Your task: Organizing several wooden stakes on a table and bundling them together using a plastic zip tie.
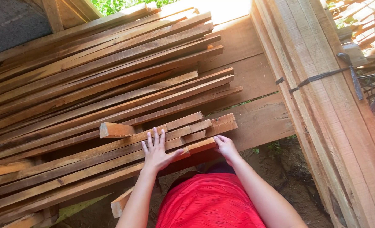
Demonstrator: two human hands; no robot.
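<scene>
- left hand [156,153] lies flat, fingers spread, on the front slats [111,158] of the pile
- right hand [226,147] curls around 1 slat's end [202,145]
- stack [103,71] looks mostly built, front row's ends not yet squared up

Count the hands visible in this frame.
2. The left hand lies flat, fingers spread, on the wooden slats. The right hand grips the end of one slat. No other person's hands show.
</scene>
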